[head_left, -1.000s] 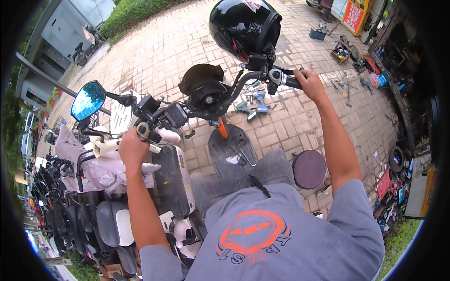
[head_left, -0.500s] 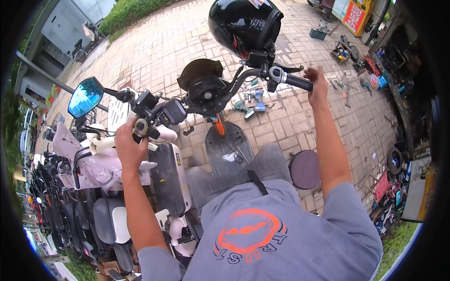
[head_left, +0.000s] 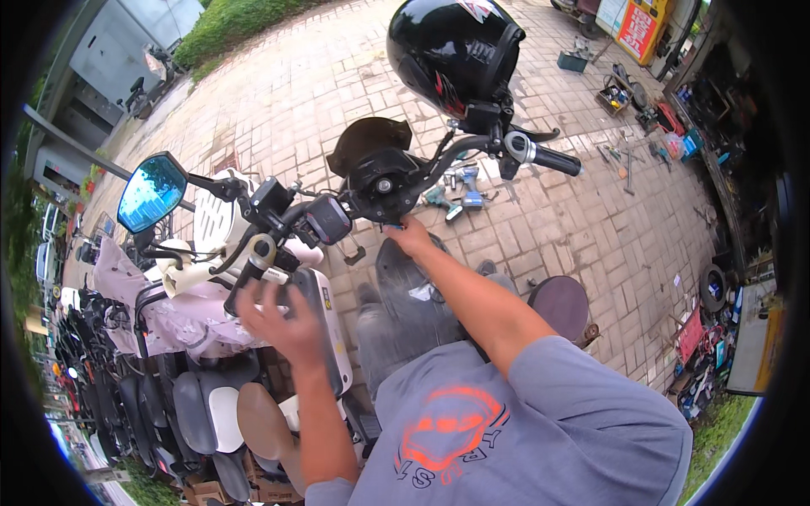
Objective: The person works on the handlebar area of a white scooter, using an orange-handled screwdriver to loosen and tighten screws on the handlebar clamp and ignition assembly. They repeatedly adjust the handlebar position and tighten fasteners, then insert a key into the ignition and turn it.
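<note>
An electric scooter's black handlebar point(head_left: 439, 173) spans the middle, with a round column head point(head_left: 383, 185) at its centre. My left hand point(head_left: 283, 325) is slightly blurred, its fingers apart, just below the left handlebar grip point(head_left: 245, 287). It holds nothing. My right hand point(head_left: 411, 239) reaches under the column head, fingers curled at the front of the scooter; what they hold there is hidden. The right handlebar grip point(head_left: 553, 160) stands free. A black helmet point(head_left: 456, 55) hangs by the right side of the bar. A blue-tinted mirror point(head_left: 153, 192) is on the left.
Power drills point(head_left: 460, 200) lie on the paving beyond the bar. A round stool point(head_left: 559, 310) stands to my right. Parked scooters point(head_left: 190, 409) crowd the left, one with a pink cover point(head_left: 181, 316). Tools and a tyre point(head_left: 713, 285) line the right edge.
My right hand has moved from beside the right grip, inward and down to under the column head. My left hand has come off the left grip and spread its fingers. The view has shifted slightly.
</note>
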`<state>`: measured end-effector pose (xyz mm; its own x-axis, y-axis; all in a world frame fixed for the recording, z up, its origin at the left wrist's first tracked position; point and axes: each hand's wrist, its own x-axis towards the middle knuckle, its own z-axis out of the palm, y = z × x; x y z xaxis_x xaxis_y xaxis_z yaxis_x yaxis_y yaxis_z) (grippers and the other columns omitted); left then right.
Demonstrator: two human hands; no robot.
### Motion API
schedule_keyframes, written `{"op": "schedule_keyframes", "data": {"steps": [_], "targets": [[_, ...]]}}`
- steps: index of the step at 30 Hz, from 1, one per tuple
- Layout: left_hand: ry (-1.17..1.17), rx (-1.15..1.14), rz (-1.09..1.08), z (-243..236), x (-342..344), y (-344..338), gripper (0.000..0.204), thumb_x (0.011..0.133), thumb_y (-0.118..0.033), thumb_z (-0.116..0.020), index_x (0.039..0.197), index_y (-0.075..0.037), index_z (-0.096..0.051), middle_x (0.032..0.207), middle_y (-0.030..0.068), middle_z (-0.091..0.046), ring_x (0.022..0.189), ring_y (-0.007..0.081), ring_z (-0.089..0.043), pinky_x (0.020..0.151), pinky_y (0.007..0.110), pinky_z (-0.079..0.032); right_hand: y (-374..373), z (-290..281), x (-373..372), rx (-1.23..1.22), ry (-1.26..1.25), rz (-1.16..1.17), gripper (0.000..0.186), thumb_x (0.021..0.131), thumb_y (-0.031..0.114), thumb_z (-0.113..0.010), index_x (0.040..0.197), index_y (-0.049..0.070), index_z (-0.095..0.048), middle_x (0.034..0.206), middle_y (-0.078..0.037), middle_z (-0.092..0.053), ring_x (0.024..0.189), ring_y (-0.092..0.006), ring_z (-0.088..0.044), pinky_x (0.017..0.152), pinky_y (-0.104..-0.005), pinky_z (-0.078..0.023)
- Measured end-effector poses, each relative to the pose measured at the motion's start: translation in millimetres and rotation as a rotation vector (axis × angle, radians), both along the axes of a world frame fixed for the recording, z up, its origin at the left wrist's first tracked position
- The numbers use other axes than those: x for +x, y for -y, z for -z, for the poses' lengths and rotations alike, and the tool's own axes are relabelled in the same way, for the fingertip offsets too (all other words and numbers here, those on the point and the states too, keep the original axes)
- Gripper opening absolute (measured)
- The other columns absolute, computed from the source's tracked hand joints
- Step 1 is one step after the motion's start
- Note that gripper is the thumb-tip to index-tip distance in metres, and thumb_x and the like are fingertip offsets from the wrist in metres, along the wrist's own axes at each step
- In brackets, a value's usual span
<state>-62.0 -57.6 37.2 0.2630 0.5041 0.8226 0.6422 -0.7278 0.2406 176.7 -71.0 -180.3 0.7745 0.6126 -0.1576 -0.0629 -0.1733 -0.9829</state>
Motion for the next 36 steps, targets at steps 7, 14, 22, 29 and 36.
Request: {"op": "schedule_keyframes", "data": {"steps": [7, 14, 22, 29, 36], "targets": [[0.381, -1.367, 0.369, 117, 28, 15, 0.026, 0.088, -0.015, -0.061, 0.105, 0.004, -0.063, 0.098, 0.0072, -0.065, 0.083, 0.0148, -0.06, 0.08, 0.028, -0.046, 8, -32, 1, -0.083, -0.13, -0.108, 0.035, 0.08, 0.028, -0.068, 0.087, -0.006, -0.064, 0.072, -0.01, -0.065, 0.065, -0.0184, -0.06, 0.062, -0.033, -0.046], [0.939, -1.81, 0.465, 174, 150, -27, 0.032, 0.089, -0.01, -0.058, 0.119, 0.0, -0.054, 0.095, 0.004, -0.062, 0.085, 0.0148, -0.058, 0.081, 0.03, -0.045, 21, -119, 48, 0.009, -0.251, -0.244, 0.021, 0.087, 0.018, -0.061, 0.084, -0.003, -0.065, 0.067, -0.006, -0.061, 0.053, -0.0106, -0.052, 0.049, -0.0238, -0.04], [1.448, -1.794, 0.432, 199, 208, -34, 0.013, 0.086, -0.003, -0.059, 0.096, -0.01, -0.057, 0.086, -0.0001, -0.057, 0.075, 0.01, -0.054, 0.07, 0.025, -0.041, 16, -129, 60, 0.044, -0.591, -0.183, 0.017, 0.092, 0.016, -0.054, 0.095, 0.005, -0.066, 0.081, -0.004, -0.065, 0.061, -0.0093, -0.055, 0.057, -0.0245, -0.048], [1.665, -1.782, 0.407, 195, 216, -30, 0.008, 0.086, 0.002, -0.057, 0.092, -0.002, -0.055, 0.082, 0.0048, -0.06, 0.07, 0.0139, -0.058, 0.067, 0.028, -0.049, 18, -129, 57, 0.042, -0.561, -0.247, 0.016, 0.09, 0.017, -0.057, 0.099, 0.006, -0.066, 0.083, -0.001, -0.066, 0.063, -0.0077, -0.055, 0.059, -0.0242, -0.047], [1.672, -1.824, 0.401, 189, 209, -35, 0.009, 0.087, -0.001, -0.056, 0.095, -0.001, -0.057, 0.087, 0.0076, -0.06, 0.075, 0.0181, -0.061, 0.067, 0.029, -0.051, 20, -136, 45, -0.06, -0.24, -0.195, 0.024, 0.082, 0.014, -0.064, 0.101, -0.001, -0.063, 0.081, -0.006, -0.065, 0.06, -0.01, -0.056, 0.051, -0.0254, -0.044]]}}
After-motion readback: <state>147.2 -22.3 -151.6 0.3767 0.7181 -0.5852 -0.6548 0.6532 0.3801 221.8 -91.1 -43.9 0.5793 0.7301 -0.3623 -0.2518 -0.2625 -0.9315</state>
